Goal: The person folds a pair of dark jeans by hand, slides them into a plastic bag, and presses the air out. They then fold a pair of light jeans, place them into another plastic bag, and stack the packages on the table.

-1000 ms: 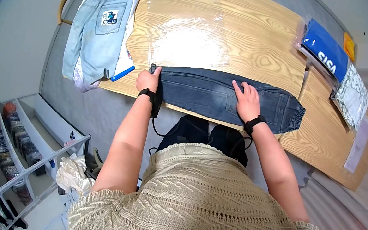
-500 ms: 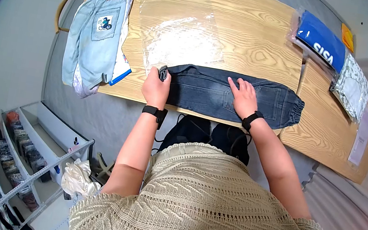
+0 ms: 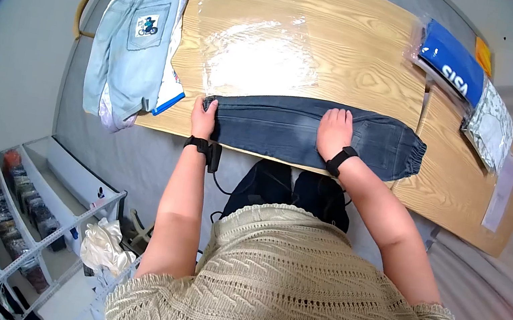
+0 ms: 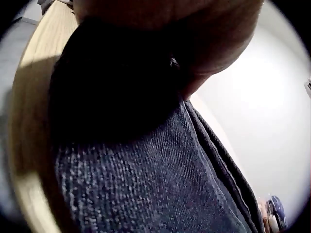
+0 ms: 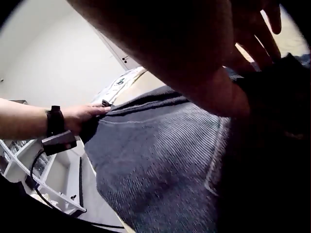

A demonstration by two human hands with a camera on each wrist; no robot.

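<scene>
Dark grey-blue jeans (image 3: 262,124), folded lengthwise, lie across the table's near edge. Their elastic waist points right. At the leg end on the left, my left hand (image 3: 203,118) grips the hem between its thumb on top and the fingers beneath. In the right wrist view the same left hand (image 5: 80,118) pinches the cloth's corner. My right hand (image 3: 335,134) rests on the jeans near the pocket, fingers extended away from me. Dark denim (image 4: 150,184) fills much of the left wrist view, partly in shadow.
A clear plastic bag (image 3: 259,45) lies flat beyond the jeans. Light blue denim (image 3: 141,39) with a motorcycle patch is stacked at the left end. Packaged garments, one blue (image 3: 449,63) and one patterned (image 3: 488,131), lie at right. A shelf rack (image 3: 33,217) stands below left.
My left hand first drew the bunched hem inward, then went back left, and the leg end now lies flatter. My right hand slid slightly left, its fingers closer together.
</scene>
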